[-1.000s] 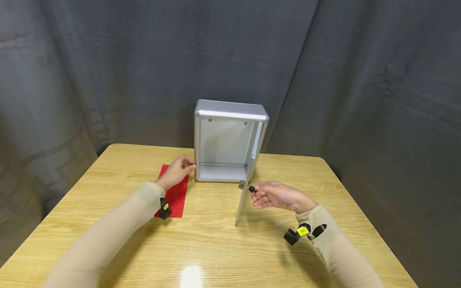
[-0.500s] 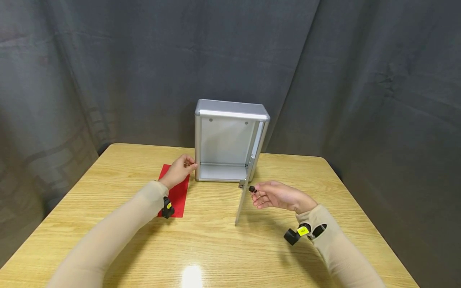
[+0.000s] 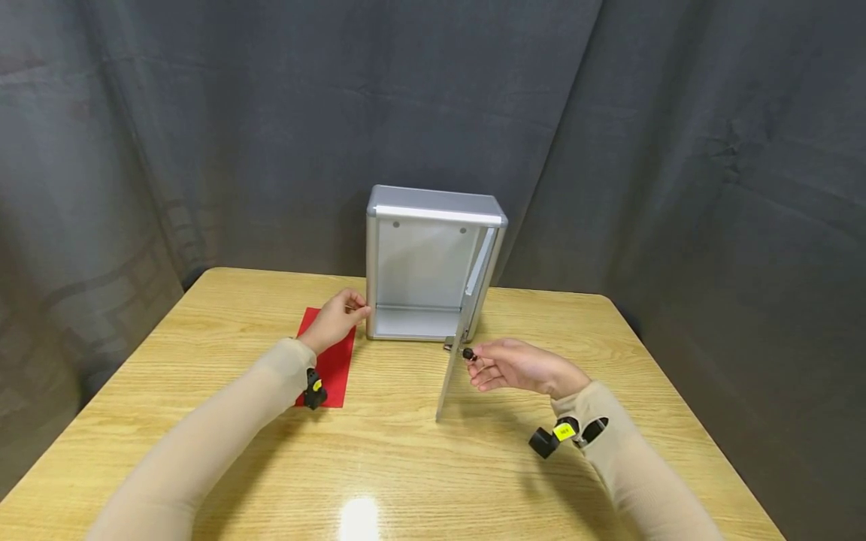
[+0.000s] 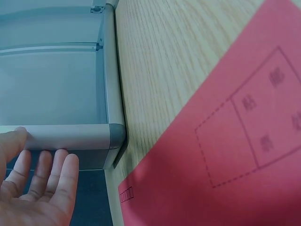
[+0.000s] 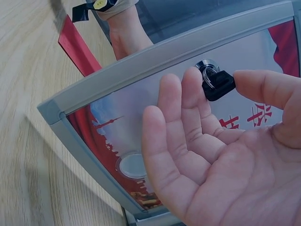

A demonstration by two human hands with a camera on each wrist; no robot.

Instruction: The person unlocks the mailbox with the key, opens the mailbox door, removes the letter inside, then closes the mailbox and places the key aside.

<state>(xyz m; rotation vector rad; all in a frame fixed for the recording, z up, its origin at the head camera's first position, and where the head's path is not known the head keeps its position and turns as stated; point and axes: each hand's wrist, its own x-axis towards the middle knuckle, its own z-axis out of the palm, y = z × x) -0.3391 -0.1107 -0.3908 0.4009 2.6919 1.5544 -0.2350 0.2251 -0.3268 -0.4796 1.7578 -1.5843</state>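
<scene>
A silver metal box (image 3: 433,199) stands upright at the back of the table, its front opened and its white inside showing. My left hand (image 3: 334,323) holds the box's left edge, thumb on the front rim (image 4: 70,136) and fingers against the outer side. The hinged door (image 3: 448,383) swings out from the right side toward me. With thumb and index finger, my right hand (image 3: 524,367) pinches a black-headed key (image 5: 218,86) that sits in the door's lock (image 5: 207,64). A red envelope (image 3: 334,372) lies under my left wrist, left of the box.
The wooden table (image 3: 392,466) reaches close to the dark grey curtain (image 3: 304,135) behind and at both sides. On the door's outer face are red printed characters (image 5: 258,115) and a round window (image 5: 132,165).
The door has swung slightly left, toward the box, with my right hand still on the key. My left hand stays at the box's edge, having shifted only a little.
</scene>
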